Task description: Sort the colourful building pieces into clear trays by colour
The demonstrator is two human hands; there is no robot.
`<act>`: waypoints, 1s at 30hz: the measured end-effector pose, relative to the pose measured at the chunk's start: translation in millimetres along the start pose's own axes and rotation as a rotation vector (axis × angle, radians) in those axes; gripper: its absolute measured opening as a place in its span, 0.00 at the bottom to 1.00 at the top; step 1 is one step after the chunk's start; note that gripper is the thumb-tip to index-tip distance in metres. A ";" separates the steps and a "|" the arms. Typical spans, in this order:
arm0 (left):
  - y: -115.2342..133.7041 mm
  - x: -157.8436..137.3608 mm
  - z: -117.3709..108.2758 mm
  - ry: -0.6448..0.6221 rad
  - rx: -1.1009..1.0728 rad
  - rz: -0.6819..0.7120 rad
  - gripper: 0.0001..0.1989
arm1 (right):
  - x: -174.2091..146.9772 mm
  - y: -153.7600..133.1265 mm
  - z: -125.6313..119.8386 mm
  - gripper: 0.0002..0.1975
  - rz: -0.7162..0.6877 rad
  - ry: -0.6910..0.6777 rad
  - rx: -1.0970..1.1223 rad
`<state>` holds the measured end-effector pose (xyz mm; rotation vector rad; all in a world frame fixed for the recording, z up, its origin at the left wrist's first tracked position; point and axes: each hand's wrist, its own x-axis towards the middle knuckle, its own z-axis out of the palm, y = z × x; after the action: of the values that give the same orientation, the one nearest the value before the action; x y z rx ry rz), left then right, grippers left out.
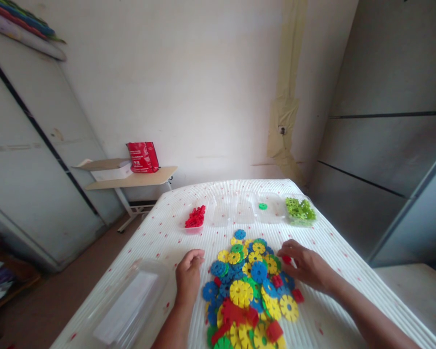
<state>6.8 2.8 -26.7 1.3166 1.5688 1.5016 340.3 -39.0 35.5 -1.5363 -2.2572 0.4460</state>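
A heap of notched plastic discs (241, 293) in blue, yellow and green, mixed with red blocks, lies on the table in front of me. My left hand (189, 271) rests just left of the heap, fingers curled in, with nothing visible in them. At the heap's upper right edge is my right hand (303, 264), its thumb and fingers closed around a red plastic piece (286, 260). Below that hand lies a red block (297, 295). Near the heap's front are another red block (274, 331) and a larger red toothed piece (232, 311).
Along the far side stand clear containers: one with red pieces (195, 217), one with light green pieces (300, 209), and one with a single green disc (263, 206). A transparent lid or box (131, 305) lies left. A side table (145, 180) holds a red bag (143, 157).
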 end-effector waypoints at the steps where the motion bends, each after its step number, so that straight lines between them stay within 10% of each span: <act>1: 0.0 0.0 -0.1 -0.001 0.001 0.000 0.12 | -0.7 -0.2 -2.2 0.11 -0.019 0.031 -0.002; 10: 1.1 0.3 1.2 0.011 -0.002 0.000 0.12 | 3.2 -31.8 6.4 0.13 -0.333 0.037 0.031; 30: 0.4 -0.8 1.2 -0.004 0.032 0.001 0.12 | 5.5 -43.7 21.0 0.10 -0.378 0.021 -0.115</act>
<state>8.2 2.5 -26.6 1.3374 1.5955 1.4790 292.9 -50.4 37.7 -1.1153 -2.5169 0.1930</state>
